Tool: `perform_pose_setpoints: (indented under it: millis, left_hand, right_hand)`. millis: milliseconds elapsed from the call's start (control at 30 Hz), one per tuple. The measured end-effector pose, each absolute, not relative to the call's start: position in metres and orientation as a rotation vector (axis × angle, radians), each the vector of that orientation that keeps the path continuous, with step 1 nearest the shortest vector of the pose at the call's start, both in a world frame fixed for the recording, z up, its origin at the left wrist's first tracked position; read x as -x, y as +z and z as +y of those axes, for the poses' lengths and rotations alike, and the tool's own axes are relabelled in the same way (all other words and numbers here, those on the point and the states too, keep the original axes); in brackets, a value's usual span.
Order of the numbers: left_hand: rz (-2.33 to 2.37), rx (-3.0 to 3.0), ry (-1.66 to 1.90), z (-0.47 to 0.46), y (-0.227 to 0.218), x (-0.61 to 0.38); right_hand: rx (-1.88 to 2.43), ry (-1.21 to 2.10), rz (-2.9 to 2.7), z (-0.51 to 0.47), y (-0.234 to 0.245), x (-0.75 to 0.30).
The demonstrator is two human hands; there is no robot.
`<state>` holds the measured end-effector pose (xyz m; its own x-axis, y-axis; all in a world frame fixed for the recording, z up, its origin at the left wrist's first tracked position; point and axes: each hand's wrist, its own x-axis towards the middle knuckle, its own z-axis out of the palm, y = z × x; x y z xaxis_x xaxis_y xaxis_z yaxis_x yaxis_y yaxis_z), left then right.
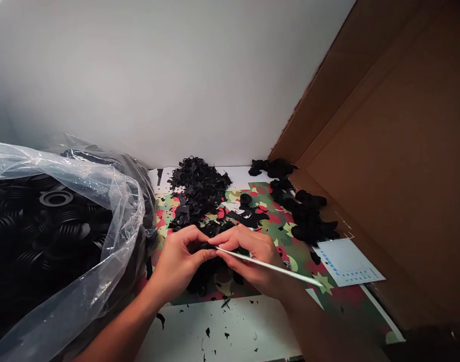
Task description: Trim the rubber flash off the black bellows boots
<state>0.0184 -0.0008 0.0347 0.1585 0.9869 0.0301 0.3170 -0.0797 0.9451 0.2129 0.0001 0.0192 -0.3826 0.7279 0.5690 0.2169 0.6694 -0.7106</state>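
Note:
My left hand [179, 259] is closed, thumb and fingers pinching a small black rubber-like piece [205, 246] that is mostly hidden. My right hand [254, 254] grips a thin white stick-like tool [283, 270], whose long end slants down to the right. Its other end meets the black piece between my fingertips, and I cannot make out its tip. Both hands touch or nearly touch above a patterned sheet [224, 288]. Under and just beyond them lie dark scraps and pieces. A heap of black trimmings [200, 186] rises behind my hands.
At the left, a clear plastic bag [126, 239] holds many ribbed black rubber parts [73, 229]. Rounded black pieces [309, 211] lie in a row beside a cardboard wall [396, 166] on the right. A white printed card [349, 261] sits nearby. A pale wall [177, 80] stands behind.

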Motion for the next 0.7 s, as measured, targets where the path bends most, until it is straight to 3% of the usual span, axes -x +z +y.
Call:
perform_pose_setpoints:
  millis: [367,700]
  left_hand:
    - [1.342,-1.513,1.033,-0.002,0.033,-0.02]
    - [1.153,-1.353,1.081,-0.002,0.036,-0.018]
  right_hand:
    - [0.851,0.162,-1.931,-0.002,0.013,-0.196]
    - [1.308,0.375,-1.545,0.012,0.013,-0.217]
